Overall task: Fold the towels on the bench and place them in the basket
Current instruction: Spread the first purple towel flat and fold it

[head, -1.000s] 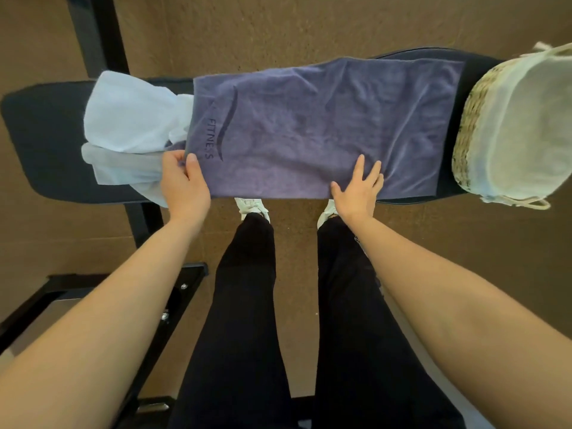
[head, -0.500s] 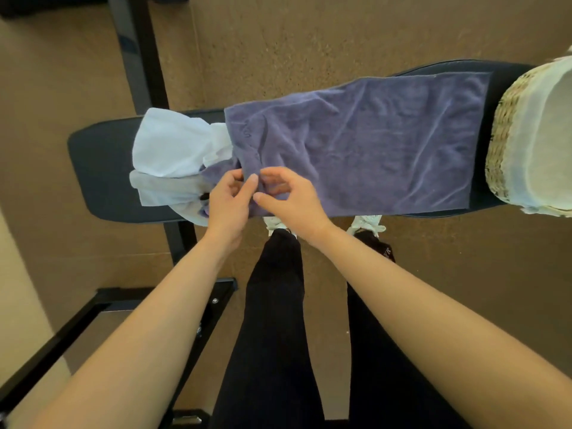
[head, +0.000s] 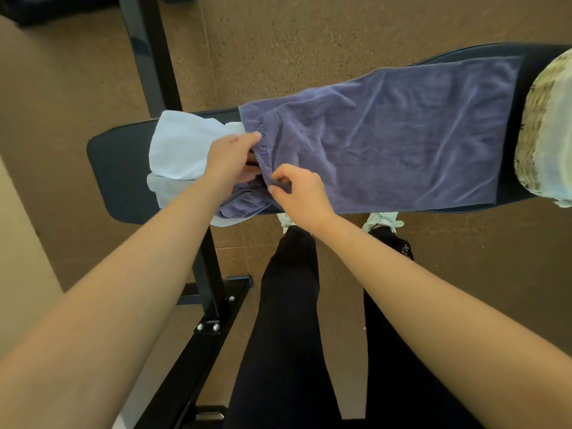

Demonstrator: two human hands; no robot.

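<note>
Beside the pale blue towel (head: 182, 144) heaped on the bench's (head: 123, 168) left end, the left hand (head: 230, 156) and right hand (head: 297, 190), flat and apart a second ago, now pinch the spread purple towel's (head: 402, 134) left edge in curled fingers (head: 246, 139), probably beginning a fold toward the basket (head: 544, 119).

You have two towels, one purple towel (head: 387, 144) and one pale blue towel (head: 182, 144), one basket (head: 538, 125) and one counter (head: 123, 181).

Brown speckled floor (head: 309, 41) all round, black metal post (head: 148, 51) up top, bolted black frame (head: 210, 320) lower down, beige strip (head: 18, 227) far left.
</note>
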